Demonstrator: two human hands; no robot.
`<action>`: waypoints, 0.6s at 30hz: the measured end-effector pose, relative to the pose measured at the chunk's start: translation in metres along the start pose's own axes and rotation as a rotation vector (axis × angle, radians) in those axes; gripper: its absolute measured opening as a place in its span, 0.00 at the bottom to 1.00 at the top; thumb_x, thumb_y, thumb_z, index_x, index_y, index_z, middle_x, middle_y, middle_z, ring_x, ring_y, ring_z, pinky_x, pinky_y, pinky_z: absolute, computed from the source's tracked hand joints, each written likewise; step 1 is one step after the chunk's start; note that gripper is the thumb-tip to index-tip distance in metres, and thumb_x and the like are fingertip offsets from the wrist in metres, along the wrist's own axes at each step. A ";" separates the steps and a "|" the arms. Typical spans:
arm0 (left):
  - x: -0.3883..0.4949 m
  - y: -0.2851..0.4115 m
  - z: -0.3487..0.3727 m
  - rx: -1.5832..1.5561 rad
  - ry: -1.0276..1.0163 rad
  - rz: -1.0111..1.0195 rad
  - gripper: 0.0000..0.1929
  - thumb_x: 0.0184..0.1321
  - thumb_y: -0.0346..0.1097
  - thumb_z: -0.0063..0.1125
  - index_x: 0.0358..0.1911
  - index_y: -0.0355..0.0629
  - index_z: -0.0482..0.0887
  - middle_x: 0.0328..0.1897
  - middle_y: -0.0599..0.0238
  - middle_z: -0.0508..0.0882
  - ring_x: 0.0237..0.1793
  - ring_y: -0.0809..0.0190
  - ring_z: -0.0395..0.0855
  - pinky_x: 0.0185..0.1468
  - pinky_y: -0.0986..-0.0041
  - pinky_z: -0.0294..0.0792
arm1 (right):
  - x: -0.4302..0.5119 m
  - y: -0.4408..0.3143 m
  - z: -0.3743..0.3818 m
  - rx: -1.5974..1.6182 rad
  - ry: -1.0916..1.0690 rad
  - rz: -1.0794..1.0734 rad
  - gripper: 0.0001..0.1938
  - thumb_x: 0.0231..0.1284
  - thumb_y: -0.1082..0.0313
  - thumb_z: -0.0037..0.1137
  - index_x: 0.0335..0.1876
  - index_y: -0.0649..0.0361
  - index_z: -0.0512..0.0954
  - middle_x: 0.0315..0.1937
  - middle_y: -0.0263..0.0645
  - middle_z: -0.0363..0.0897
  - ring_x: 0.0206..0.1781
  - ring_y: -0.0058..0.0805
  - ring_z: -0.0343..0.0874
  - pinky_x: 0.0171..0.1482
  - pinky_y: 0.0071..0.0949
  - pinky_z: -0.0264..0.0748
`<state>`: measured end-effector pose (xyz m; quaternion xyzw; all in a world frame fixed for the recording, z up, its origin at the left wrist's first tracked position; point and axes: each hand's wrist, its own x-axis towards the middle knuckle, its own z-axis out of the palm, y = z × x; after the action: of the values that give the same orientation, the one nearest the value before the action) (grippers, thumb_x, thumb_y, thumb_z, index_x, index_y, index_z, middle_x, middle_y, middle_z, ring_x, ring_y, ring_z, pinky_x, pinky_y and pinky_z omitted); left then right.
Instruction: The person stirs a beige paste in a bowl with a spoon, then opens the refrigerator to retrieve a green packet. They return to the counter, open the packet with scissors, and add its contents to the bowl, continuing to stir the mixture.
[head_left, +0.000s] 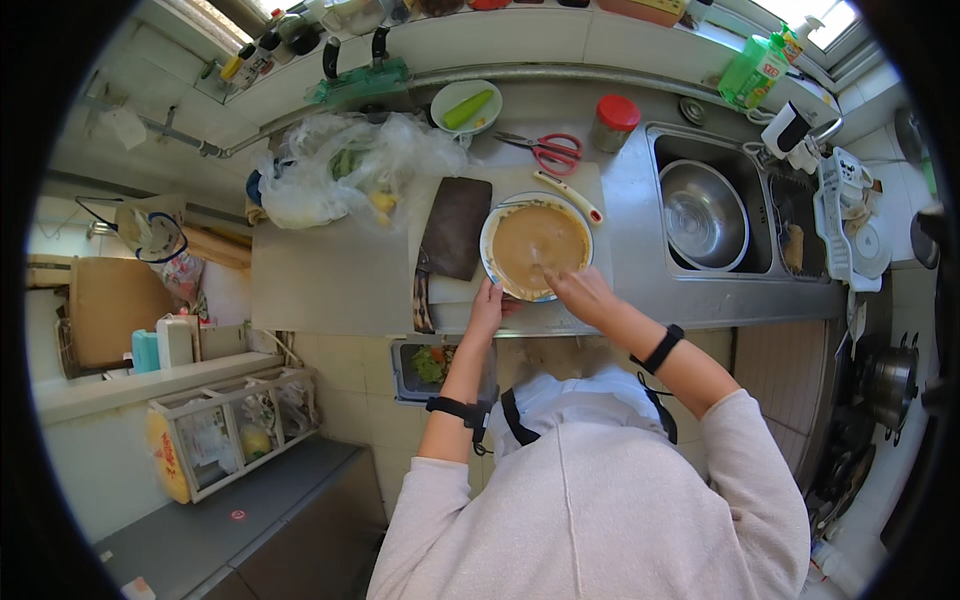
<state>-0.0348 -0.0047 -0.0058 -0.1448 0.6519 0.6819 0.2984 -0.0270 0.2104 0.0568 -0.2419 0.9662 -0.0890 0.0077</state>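
Observation:
A bowl (487, 238) with a patterned rim stands near the counter's front edge, holding a tan, batter-like liquid (536, 229). My left hand (487, 309) grips the bowl's lower left rim. Over its lower right side, my right hand (585, 295) is closed around a utensil dipping into the liquid; its kind is mostly hidden. Left of the bowl lies a cleaver with a dark blade (457, 225) and a worn handle (423, 301). To the upper right rests a peeler or knife with a cream handle (570, 196). A pale cutting board (517, 174) lies beneath these things.
Red-handled scissors (556, 152), a red-lidded jar (615, 124) and a small bowl (442, 97) with a green vegetable piece sit behind. Plastic bags (300, 176) lie left. At right are a sink (761, 266) containing a steel basin (705, 214), and a dish rack (832, 225). A bin (405, 375) stands below.

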 end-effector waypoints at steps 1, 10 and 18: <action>0.000 0.002 -0.002 0.001 0.008 0.006 0.19 0.71 0.43 0.37 0.62 0.50 0.65 0.43 0.67 0.83 0.33 0.67 0.83 0.36 0.77 0.72 | 0.010 0.003 0.001 0.020 0.013 -0.028 0.16 0.52 0.74 0.48 0.49 0.63 0.74 0.23 0.43 0.80 0.26 0.40 0.81 0.25 0.38 0.73; -0.003 0.000 0.000 -0.018 0.050 0.007 0.19 0.72 0.43 0.33 0.63 0.50 0.66 0.32 0.66 0.83 0.19 0.71 0.74 0.25 0.81 0.66 | -0.034 -0.016 -0.023 0.058 -0.023 0.263 0.20 0.55 0.75 0.45 0.55 0.59 0.70 0.27 0.43 0.79 0.28 0.43 0.80 0.28 0.42 0.72; -0.085 0.005 -0.022 -0.279 0.135 0.040 0.17 0.70 0.51 0.40 0.38 0.44 0.73 0.18 0.74 0.73 0.18 0.74 0.67 0.23 0.83 0.59 | -0.024 -0.043 -0.072 0.135 0.258 0.135 0.09 0.56 0.68 0.55 0.40 0.60 0.72 0.35 0.43 0.73 0.39 0.41 0.75 0.35 0.38 0.72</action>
<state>0.0245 -0.0444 0.0459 -0.2173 0.5723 0.7603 0.2170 0.0105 0.1965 0.1343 -0.1618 0.9651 -0.1833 -0.0942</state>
